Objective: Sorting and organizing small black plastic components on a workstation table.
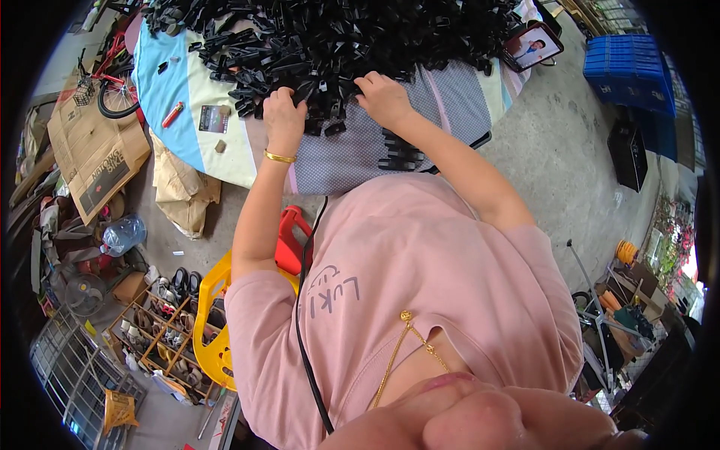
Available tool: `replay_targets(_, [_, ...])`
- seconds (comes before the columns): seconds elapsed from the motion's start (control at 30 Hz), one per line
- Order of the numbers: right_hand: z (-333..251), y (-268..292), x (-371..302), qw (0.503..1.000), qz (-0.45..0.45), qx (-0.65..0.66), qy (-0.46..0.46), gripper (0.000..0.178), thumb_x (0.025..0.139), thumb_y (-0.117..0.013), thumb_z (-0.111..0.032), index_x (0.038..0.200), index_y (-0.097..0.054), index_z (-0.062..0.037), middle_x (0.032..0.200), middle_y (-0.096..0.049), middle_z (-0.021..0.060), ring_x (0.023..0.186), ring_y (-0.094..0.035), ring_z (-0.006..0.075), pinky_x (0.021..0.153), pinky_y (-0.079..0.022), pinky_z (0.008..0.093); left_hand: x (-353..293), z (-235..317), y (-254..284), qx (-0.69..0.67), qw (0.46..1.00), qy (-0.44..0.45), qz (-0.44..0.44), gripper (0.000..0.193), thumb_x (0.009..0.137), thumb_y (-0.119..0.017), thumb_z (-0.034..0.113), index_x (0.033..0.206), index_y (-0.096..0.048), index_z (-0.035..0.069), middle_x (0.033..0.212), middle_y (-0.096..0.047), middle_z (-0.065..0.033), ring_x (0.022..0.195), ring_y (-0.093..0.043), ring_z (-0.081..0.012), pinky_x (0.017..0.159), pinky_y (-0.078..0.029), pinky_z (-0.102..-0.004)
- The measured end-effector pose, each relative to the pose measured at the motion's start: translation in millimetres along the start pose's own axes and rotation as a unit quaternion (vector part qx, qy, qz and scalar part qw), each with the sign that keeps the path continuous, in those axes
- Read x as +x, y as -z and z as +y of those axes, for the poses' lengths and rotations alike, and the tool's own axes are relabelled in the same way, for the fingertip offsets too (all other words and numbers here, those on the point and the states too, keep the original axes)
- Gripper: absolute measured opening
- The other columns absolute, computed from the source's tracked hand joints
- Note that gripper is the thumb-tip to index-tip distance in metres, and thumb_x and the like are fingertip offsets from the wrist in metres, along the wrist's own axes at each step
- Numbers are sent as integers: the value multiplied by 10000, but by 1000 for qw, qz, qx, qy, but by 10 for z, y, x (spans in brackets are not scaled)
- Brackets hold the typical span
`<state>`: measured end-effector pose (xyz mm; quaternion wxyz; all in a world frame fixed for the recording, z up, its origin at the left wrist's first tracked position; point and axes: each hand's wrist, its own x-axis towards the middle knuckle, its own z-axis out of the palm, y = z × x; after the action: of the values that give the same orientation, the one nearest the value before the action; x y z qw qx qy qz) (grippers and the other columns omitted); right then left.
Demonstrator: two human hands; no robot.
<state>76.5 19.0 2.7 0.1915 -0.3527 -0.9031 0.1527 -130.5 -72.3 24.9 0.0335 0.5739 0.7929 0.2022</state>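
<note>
A large heap of small black plastic pieces [360, 37] covers the far part of a cloth-covered table. My left hand [284, 118], with a gold bracelet at its wrist, is at the heap's near edge. Its fingers are curled in, and what they hold is hidden. To the right, my right hand [383, 99] reaches to the same edge. Its thumb and fingers are closed at a black piece. Between the hands lie several loose black pieces [335, 129]. Closer to my body, a neat row of black pieces [400, 152] rests on the grey patterned cloth.
A tablet [533, 47] stands at the table's right. On the left lie a red lighter [172, 114] and a dark card [214, 118]. Blue crates [628, 73] stand on the floor at right. A yellow chair [214, 322] and shoe rack [161, 334] are at lower left.
</note>
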Motion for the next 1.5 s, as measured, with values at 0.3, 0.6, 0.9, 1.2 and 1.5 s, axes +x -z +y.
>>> replay_targets(0.3, [-20,96,-80,999,-10,45,-8,413,733,-662,-117,1137,-580,-96,953,-610,86,885,-611,273,763,-519,374,-339,764,-89,-135,990,-23,-37,317,748,-705,161,975,-523,36,852,-620,-156,776,-611,-354,687,-490,-441])
replay_targets(0.6, [354,301,-268,994,-46,74,-70,298,723,-645,-143,1017,-628,-101,904,-597,145,821,-618,331,734,-521,416,-329,1162,-291,-85,989,-15,-123,443,781,-689,242,1131,-473,77,825,-649,-177,717,-650,-371,620,-524,-456])
replay_targets(0.9, [800,545,-768,962,-61,188,-188,229,756,-658,-117,978,-668,-62,901,-610,135,756,-612,299,687,-515,352,9,1059,-614,-234,952,21,-195,216,847,-531,175,924,-694,56,829,-671,-197,780,-648,-373,735,-524,-435])
replay_targets(1.2, [741,716,-894,988,-31,3,-150,273,784,-703,-148,1042,-674,-63,896,-667,96,763,-646,188,705,-517,299,-49,836,-201,-85,968,-167,-169,215,755,-665,64,964,-700,101,924,-543,-119,833,-596,-312,718,-502,-390])
replay_targets(1.5, [554,594,-602,890,4,382,-249,258,770,-734,-137,1010,-689,-52,973,-672,98,853,-651,190,740,-501,265,-19,1240,-600,-108,967,-185,-138,180,721,-712,120,886,-698,50,893,-603,-111,865,-570,-313,782,-488,-387])
